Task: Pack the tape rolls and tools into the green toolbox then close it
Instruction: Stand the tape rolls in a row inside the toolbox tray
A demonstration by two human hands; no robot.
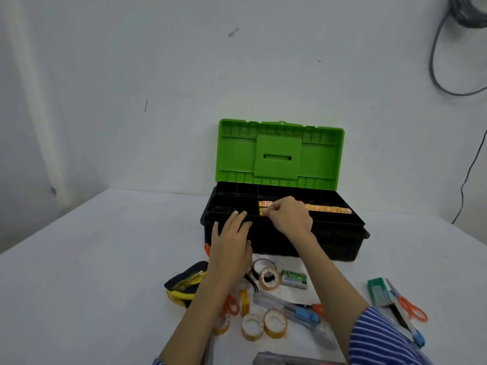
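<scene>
Striped sleeve [382,335], perhaps grey-white table [92,259], white wall [131,61]

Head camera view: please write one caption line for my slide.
Right hand places yellow tape rolls in the open green-lidded black plastic toolbox; left hand rests on its rim.

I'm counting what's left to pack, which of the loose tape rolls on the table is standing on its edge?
The small yellow tape roll beside the left forearm; the others lie flat, holes up.
</scene>
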